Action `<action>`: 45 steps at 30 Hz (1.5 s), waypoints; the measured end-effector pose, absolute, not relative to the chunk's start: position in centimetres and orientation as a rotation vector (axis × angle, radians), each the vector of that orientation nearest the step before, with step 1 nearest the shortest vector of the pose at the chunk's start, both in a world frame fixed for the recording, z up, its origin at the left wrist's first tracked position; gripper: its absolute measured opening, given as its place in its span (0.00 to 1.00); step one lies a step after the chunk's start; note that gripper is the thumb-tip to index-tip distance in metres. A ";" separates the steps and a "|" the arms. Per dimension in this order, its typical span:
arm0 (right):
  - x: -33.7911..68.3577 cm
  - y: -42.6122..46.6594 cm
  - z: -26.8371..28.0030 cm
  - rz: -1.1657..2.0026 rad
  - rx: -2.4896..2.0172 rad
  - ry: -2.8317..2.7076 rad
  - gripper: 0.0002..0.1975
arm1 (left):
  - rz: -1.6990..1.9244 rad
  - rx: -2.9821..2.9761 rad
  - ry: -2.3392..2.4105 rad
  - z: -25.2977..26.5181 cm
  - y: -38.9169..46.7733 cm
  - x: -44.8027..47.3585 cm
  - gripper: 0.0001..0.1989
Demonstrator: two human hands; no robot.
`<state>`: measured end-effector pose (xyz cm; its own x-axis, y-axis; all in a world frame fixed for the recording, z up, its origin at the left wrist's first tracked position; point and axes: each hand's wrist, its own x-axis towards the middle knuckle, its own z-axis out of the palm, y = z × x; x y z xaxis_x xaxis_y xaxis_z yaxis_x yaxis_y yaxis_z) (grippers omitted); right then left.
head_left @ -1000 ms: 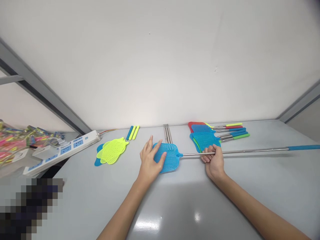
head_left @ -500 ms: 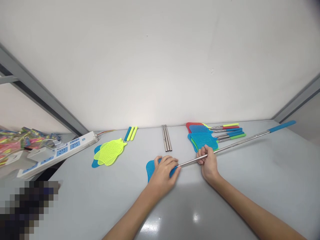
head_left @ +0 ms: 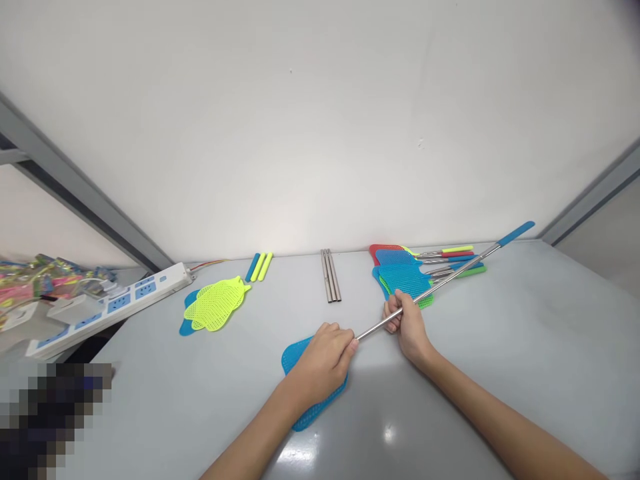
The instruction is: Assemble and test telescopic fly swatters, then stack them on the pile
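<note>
A fly swatter [head_left: 321, 408] with a blue mesh head, a long metal telescopic rod and a blue handle slants across both my hands. My left hand [head_left: 327, 360] is closed round the joint where the head meets the rod, covering much of the mesh. Farther along, my right hand [head_left: 407, 325] wraps its fingers round the rod. The blue handle [head_left: 517, 234] points up to the right, past a pile of fly swatters [head_left: 407, 279] with red, blue and green heads, which lies just behind my right hand.
Three metal rods [head_left: 331, 277] lie side by side at the back middle. Left of them are blue and yellow handle sleeves [head_left: 259, 267] and yellow and blue swatter heads [head_left: 215, 305]. A white power strip [head_left: 120, 305] with plugs runs along the left edge. A wall [head_left: 320, 133] stands behind.
The swatter has turned so more of its blue head shows below my left hand. Its handle end has come leftward and up; the rod looks shorter. My right hand has shifted slightly left.
</note>
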<state>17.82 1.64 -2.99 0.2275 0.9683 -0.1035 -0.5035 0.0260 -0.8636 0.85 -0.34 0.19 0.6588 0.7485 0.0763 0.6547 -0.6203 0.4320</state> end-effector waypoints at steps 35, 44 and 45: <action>16.5 0.5 -3.1 1.628 -0.882 -0.880 0.25 | 0.415 2.339 1.108 1.0 -0.8 0.9 0.15; 16.3 0.1 -3.2 1.679 -0.960 -0.939 0.26 | 0.483 2.414 1.101 1.0 -0.9 0.9 0.15; 16.3 0.1 -3.1 1.681 -0.969 -0.946 0.26 | 0.482 2.420 1.101 1.0 -0.9 0.9 0.15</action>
